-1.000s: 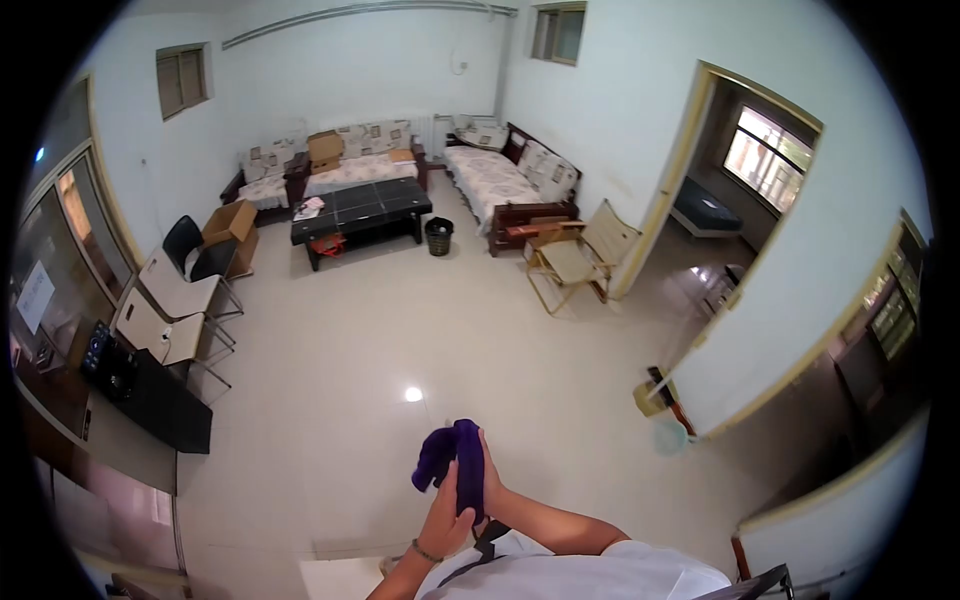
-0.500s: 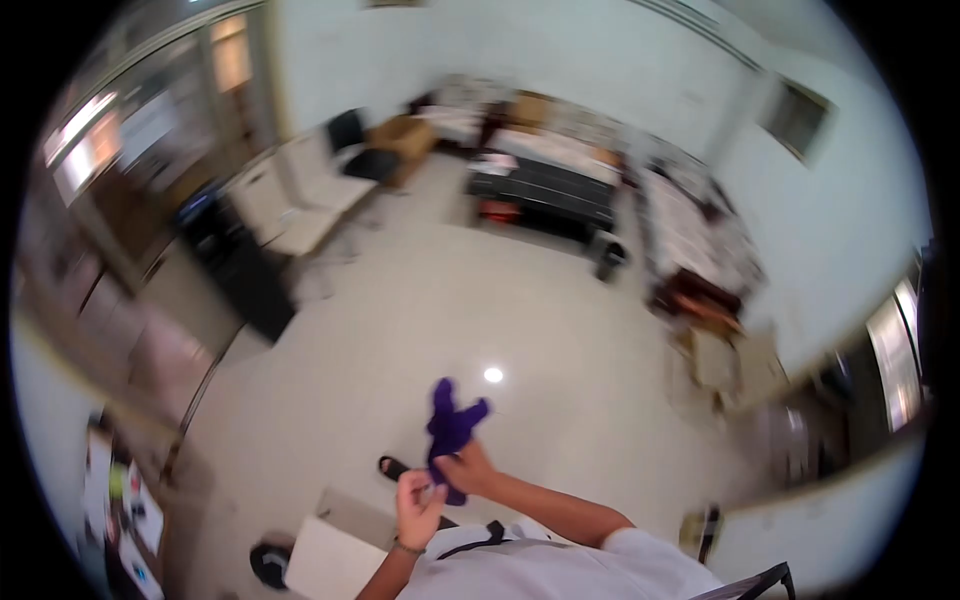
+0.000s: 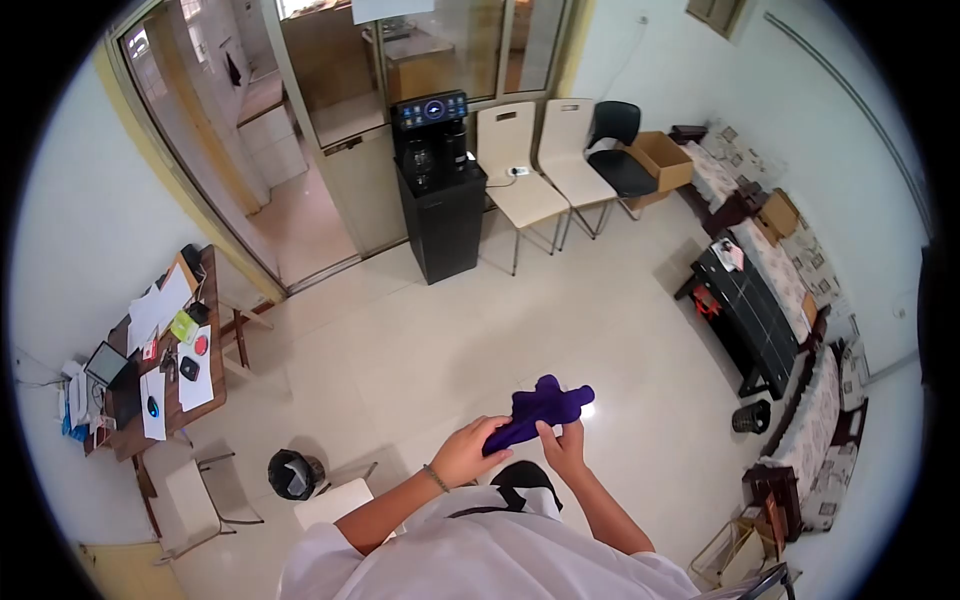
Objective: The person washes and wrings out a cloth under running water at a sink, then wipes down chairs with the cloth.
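Note:
A crumpled purple cloth (image 3: 540,408) is held in front of the body, above the tiled floor. My left hand (image 3: 468,452), with a bracelet at its wrist, grips the cloth's lower left end. On the right side, my right hand (image 3: 564,446) pinches the cloth's lower edge with thumb and fingers. The rest of the cloth bunches upward between and beyond both hands. Part of the fingers lies hidden behind the fabric.
A cluttered desk (image 3: 215,365) stands at the left, with a bin (image 3: 297,475) and chairs nearby. Ahead are a black water dispenser (image 3: 440,225), chairs (image 3: 522,200) and a glass door. A black low table (image 3: 745,315) and sofas line the right.
The view has swung left, bringing the desk and dispenser into sight. Both hands have shifted their hold on the purple cloth, which now stretches sideways between them.

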Demonstrator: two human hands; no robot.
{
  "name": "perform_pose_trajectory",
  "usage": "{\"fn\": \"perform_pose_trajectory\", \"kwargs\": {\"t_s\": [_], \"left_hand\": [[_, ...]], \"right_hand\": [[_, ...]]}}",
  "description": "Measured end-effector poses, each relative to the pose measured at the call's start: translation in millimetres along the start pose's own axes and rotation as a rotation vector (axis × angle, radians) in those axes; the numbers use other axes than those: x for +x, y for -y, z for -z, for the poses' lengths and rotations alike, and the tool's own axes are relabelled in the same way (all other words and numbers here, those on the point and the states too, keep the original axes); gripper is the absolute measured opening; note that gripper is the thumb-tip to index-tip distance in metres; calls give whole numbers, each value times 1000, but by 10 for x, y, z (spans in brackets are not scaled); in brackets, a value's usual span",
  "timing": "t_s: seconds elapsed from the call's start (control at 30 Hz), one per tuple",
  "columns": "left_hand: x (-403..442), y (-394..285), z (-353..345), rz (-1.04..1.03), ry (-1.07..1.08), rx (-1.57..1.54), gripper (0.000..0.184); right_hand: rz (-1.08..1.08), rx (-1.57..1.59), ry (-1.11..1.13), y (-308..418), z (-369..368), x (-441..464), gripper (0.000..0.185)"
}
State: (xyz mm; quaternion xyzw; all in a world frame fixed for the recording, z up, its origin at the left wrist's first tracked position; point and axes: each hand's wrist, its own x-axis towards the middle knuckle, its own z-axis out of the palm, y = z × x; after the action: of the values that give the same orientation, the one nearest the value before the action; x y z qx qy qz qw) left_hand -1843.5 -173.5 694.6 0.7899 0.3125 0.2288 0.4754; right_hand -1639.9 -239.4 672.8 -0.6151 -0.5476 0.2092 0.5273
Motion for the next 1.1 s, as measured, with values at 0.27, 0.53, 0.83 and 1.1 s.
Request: {"fn": "perform_pose_trajectory", "kwargs": {"t_s": [0.27, 0.53, 0.83, 1.1], "left_hand": [[1225, 906, 559, 140, -300, 25, 21], [2198, 1299, 1474, 45, -645, 185, 26], [1997, 1613, 2964, 661, -657, -468, 35], [1223, 2647, 4354, 270, -1005, 43, 77]], "right_hand": [[-10, 123, 253, -954, -636, 1790, 13], [-253, 435, 704, -1139, -1481, 3580, 14], [-355, 563, 939, -764, -3522, 4572, 9], [-465, 667, 1244, -37, -5455, 4690, 15]]}}
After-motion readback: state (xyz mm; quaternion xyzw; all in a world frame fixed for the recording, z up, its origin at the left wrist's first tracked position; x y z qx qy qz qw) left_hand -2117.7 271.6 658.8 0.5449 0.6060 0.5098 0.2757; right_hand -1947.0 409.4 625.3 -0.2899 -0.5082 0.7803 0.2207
